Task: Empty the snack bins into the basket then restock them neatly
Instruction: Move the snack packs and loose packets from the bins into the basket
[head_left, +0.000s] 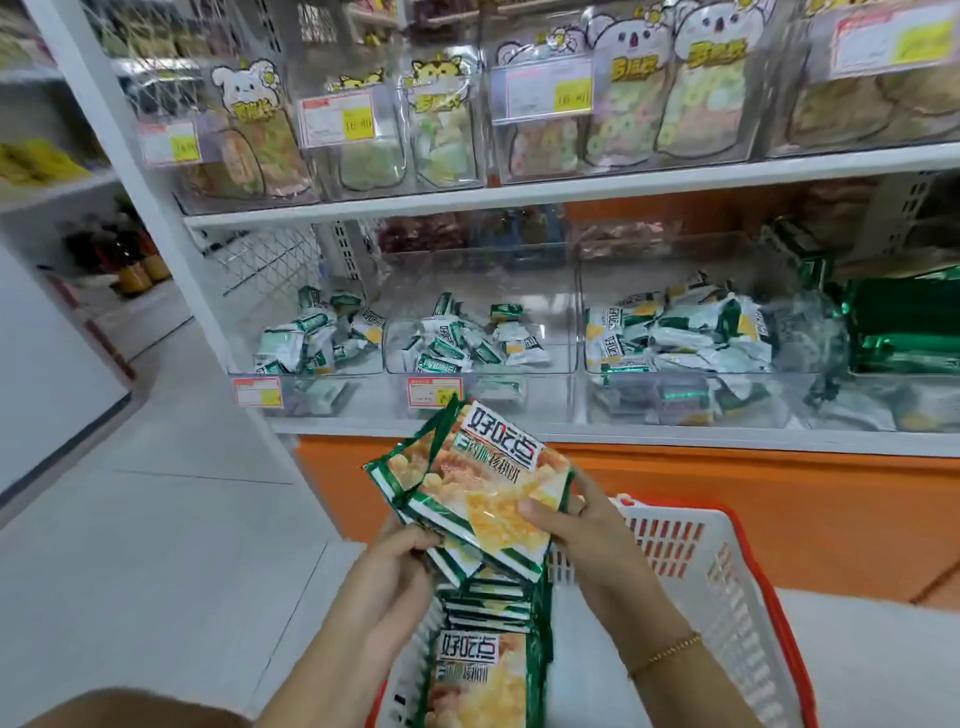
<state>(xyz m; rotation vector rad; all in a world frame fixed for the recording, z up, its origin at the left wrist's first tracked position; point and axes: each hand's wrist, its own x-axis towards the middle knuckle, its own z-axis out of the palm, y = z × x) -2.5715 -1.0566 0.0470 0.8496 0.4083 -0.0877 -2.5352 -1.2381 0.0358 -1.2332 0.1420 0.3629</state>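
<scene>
Both of my hands hold a fanned stack of green and white snack packets (478, 488) above the white basket with a red rim (722, 587). My left hand (400, 566) grips the stack's lower left edge. My right hand (571, 525) pinches its right side, thumb on top. More packets of the same kind (488, 660) stand on edge inside the basket. On the lower shelf, clear snack bins (478, 332) hold small green and white packets; the left bin (322, 338) and right bin (675, 332) hold similar ones.
The upper shelf (571, 187) carries clear bins of animal-shaped snack bags with price tags. Shiny green packs (904, 322) fill the far right bin. An orange base panel (727, 499) runs under the shelf. White floor tiles (171, 519) stretch to the left.
</scene>
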